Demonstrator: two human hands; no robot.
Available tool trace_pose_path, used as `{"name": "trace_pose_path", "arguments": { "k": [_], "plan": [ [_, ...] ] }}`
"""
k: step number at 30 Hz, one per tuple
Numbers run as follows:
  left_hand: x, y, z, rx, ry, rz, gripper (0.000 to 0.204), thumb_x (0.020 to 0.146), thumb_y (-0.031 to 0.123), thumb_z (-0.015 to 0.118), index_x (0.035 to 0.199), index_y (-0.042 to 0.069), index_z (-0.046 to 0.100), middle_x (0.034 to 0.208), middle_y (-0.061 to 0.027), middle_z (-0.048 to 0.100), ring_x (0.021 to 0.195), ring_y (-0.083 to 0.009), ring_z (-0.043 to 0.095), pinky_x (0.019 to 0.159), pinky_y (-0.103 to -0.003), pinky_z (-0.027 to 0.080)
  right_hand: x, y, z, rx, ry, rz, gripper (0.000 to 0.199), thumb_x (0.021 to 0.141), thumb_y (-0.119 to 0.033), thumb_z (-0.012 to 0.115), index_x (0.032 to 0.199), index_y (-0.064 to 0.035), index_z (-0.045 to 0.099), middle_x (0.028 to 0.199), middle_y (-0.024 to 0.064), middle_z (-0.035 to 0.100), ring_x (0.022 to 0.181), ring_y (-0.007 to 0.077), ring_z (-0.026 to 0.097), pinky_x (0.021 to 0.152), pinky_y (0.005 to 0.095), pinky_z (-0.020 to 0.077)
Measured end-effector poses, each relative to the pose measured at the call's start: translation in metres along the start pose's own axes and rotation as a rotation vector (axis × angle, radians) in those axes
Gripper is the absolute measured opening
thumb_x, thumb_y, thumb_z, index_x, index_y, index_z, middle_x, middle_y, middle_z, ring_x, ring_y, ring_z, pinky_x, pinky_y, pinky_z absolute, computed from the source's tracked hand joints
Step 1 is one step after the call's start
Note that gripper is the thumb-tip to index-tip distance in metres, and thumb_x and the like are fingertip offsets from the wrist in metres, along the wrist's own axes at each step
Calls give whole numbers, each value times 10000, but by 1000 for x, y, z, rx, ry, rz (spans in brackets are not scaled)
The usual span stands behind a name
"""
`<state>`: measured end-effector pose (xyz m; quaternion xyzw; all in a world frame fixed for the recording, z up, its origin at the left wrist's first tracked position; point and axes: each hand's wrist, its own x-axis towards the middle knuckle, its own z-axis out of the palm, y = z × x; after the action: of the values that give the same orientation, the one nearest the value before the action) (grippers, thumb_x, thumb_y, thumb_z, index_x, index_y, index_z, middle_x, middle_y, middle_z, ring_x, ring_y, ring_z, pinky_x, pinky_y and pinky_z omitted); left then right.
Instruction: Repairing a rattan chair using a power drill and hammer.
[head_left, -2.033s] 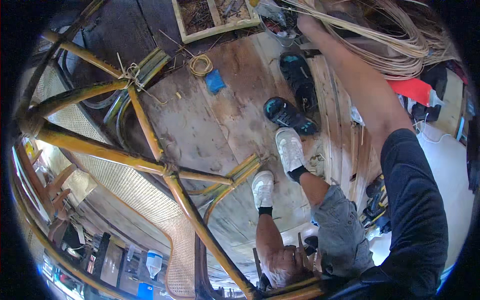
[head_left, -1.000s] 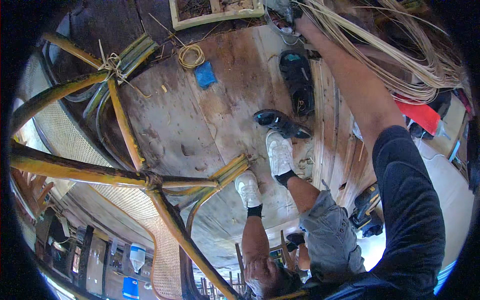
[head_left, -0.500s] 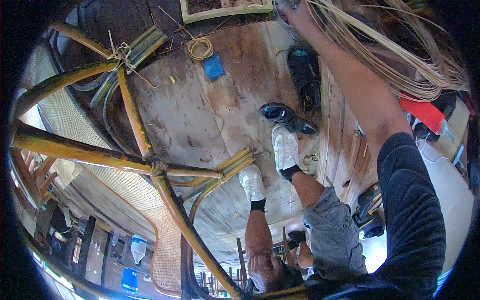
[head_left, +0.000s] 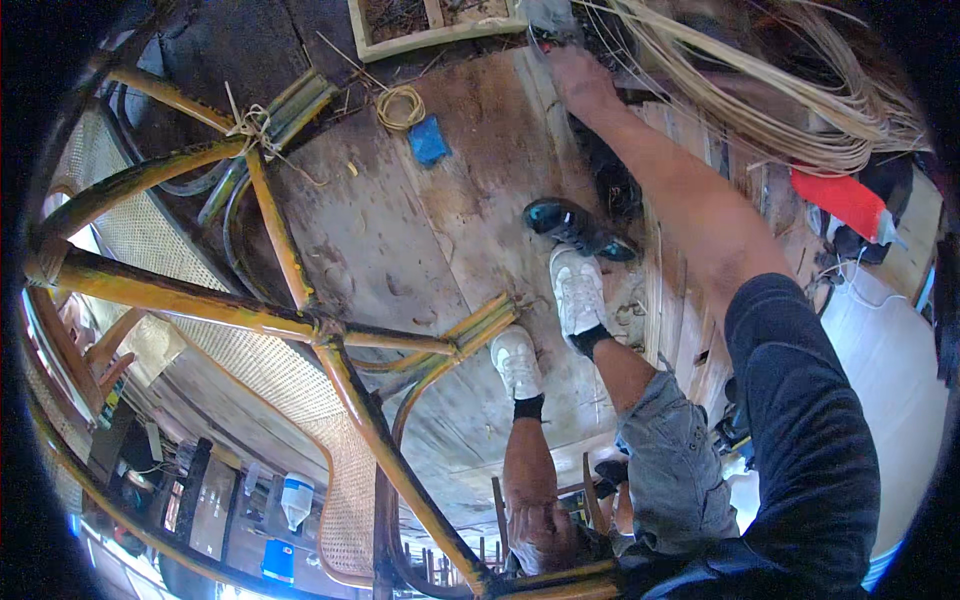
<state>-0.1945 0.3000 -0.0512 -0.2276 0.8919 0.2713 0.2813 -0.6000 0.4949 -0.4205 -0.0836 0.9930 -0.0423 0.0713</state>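
Observation:
My right hand (head_left: 578,80), at the end of an outstretched arm, is at the top centre beside a wooden frame. Its fingers are curled and blurred against a greyish, see-through thing (head_left: 548,15) with a dark and red part, whose kind I cannot make out. On the left a chair with yellow-brown rattan poles (head_left: 190,290) and a woven cane panel (head_left: 290,385) lies tipped toward me. What seems to be my left hand (head_left: 108,352) shows at the far left by the chair's frame, fingers spread; its forearm is hidden.
A bundle of pale cane strands (head_left: 830,120) lies at the upper right, near a red item (head_left: 840,205). On the wooden floor are a black shoe (head_left: 575,228), a blue patch (head_left: 428,140), a small cane coil (head_left: 400,107) and the pale wooden frame (head_left: 440,38).
My right hand has come down and slightly left from the top edge, and the greyish thing now shows by it. The whole view has shifted slightly.

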Motion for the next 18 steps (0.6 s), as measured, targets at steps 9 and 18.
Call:
{"name": "trace_pose_path", "arguments": {
  "k": [9, 18],
  "plan": [
    [-11, -9, 8, 4, 15, 1, 152, 717, 164, 571, 643, 49, 505, 564, -199, 506, 475, -398, 480, 454, -474, 387, -25, -48, -9, 122, -333, -5, 215, 797, -82, 446, 984, -33, 543, 982, 162, 560, 879, 317, 567, 688, 412, 506],
    [-36, -24, 24, 22, 137, 113, 147, 695, 169, 577, 640, 49, 512, 535, -180, 480, 464, -394, 471, 452, -474, 384, -119, -93, -8, 374, 87, -42, 286, 750, -100, 599, 1013, -33, 512, 968, 159, 552, 894, 340, 551, 746, 406, 468]
  ]
}}
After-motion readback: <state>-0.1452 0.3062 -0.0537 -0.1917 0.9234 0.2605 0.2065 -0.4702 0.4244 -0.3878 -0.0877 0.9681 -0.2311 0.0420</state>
